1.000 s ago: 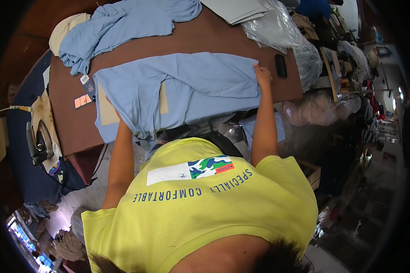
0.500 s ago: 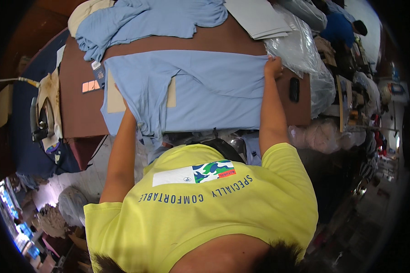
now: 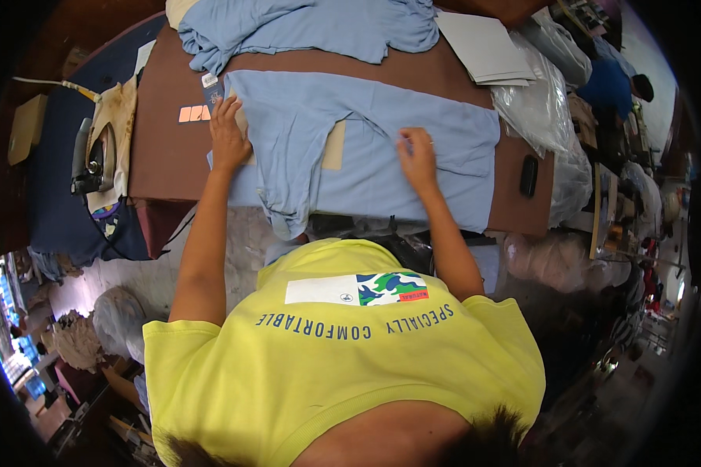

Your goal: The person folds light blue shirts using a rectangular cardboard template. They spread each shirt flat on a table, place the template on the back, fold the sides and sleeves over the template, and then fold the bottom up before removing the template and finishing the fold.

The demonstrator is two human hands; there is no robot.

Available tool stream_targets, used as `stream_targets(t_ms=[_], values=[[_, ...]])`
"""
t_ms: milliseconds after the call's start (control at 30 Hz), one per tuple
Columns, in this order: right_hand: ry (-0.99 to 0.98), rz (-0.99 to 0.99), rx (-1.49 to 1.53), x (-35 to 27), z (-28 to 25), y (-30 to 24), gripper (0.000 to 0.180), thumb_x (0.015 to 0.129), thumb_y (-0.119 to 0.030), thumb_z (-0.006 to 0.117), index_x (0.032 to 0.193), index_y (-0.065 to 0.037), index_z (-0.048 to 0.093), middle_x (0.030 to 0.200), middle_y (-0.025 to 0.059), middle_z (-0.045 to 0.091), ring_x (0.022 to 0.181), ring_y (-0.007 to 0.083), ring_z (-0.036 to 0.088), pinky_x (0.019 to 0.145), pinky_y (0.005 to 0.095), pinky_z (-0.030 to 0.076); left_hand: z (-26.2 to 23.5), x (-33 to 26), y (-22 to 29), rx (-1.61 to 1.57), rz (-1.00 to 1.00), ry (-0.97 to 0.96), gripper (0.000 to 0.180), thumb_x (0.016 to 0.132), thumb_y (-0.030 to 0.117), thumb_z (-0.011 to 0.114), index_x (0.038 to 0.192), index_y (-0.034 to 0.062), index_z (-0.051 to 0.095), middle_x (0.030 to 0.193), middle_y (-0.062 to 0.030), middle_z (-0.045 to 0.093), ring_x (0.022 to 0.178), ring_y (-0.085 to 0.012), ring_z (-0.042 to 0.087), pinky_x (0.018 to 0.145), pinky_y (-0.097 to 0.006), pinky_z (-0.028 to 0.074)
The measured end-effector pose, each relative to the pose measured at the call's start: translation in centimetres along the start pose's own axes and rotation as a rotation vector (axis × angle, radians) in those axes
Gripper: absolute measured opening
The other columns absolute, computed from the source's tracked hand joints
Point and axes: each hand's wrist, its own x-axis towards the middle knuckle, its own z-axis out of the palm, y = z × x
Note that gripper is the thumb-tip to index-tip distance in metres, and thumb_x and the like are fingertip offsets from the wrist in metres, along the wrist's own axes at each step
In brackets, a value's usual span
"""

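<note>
A light blue shirt lies spread flat on a brown table, with a tan cardboard sheet showing under its fold. My left hand presses flat on the shirt's left edge, fingers spread, beside a small tag. Near the middle of the shirt, my right hand has its fingers curled and pinching the cloth. My yellow shirt fills the lower part of the view.
A pile of more blue garments lies at the table's back. Grey card sheets and clear plastic bags sit back right, a small black object near the right edge. An iron rests left. A person in blue stands far right.
My right hand has come in from the shirt's right edge to its middle. My left hand, earlier hidden below the table edge, now lies on the shirt's left side.
</note>
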Motion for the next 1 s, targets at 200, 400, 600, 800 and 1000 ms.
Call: stream_targets(t_ms=[200, 400, 600, 800, 1000], values=[[-0.085, -0.05, -0.393, -0.8, -0.1, -3.1, 0.017, 0.077, -0.014, 0.061, 0.094, -0.01, 0.06, 0.091, 0.0077, 0.056, 0.086, 0.0282, 0.052, 0.075, 0.0395, 0.042, -1.0, 0.1, -0.3, 0.044, 0.204, -0.131, 0.026, 0.07, -0.007, 0.046, 0.088, 0.0082, 0.056, 0.106, -0.0063, 0.059, 0.109, -0.0227, 0.051, 0.098, -0.042, 0.03], [-0.158, -0.071, -0.209, -1.2, 1.4, -6.9, 0.017, 0.08, -0.022, 0.058, 0.085, -0.006, 0.061, 0.082, 0.0117, 0.061, 0.079, 0.032, 0.057, 0.069, 0.042, 0.045, 0.6, -0.7, -2.8, -0.274, -0.081, 0.025, 0.015, 0.068, -0.004, 0.047, 0.073, 0.0073, 0.056, 0.079, -0.0045, 0.063, 0.083, -0.0225, 0.058, 0.087, -0.036, 0.036], [-0.844, 0.321, -0.268, -4.8, 7.0, -17.0, 0.037, 0.078, -0.038, 0.063, 0.075, -0.002, 0.063, 0.072, 0.0175, 0.062, 0.069, 0.0349, 0.061, 0.062, 0.0417, 0.047, 0.8, -0.9, -3.3, -0.256, -0.112, -0.007, 0.017, 0.067, -0.003, 0.047, 0.075, 0.0083, 0.057, 0.086, -0.0039, 0.062, 0.084, -0.0245, 0.055, 0.084, -0.036, 0.036], [-0.653, 0.246, 0.038, -6.7, 9.1, -15.4, 0.038, 0.081, -0.037, 0.06, 0.073, -0.001, 0.062, 0.071, 0.0147, 0.062, 0.07, 0.0306, 0.061, 0.064, 0.0402, 0.047, -0.8, -0.2, -0.9, 0.038, 0.093, 0.034, 0.028, 0.067, -0.004, 0.048, 0.085, 0.0116, 0.063, 0.111, -0.001, 0.057, 0.116, -0.023, 0.045, 0.095, -0.04, 0.032], [-0.252, 1.096, 1.584, -7.4, 5.2, -17.0, 0.035, 0.085, -0.018, 0.06, 0.113, 0.001, 0.051, 0.11, 0.0068, 0.058, 0.102, 0.0172, 0.055, 0.089, 0.031, 0.044, 0.4, -1.0, -2.4, -0.07, -0.077, -0.068, 0.04, 0.071, -0.004, 0.044, 0.103, 0.0144, 0.058, 0.106, -0.0006, 0.059, 0.114, -0.0174, 0.048, 0.101, -0.046, 0.023]])
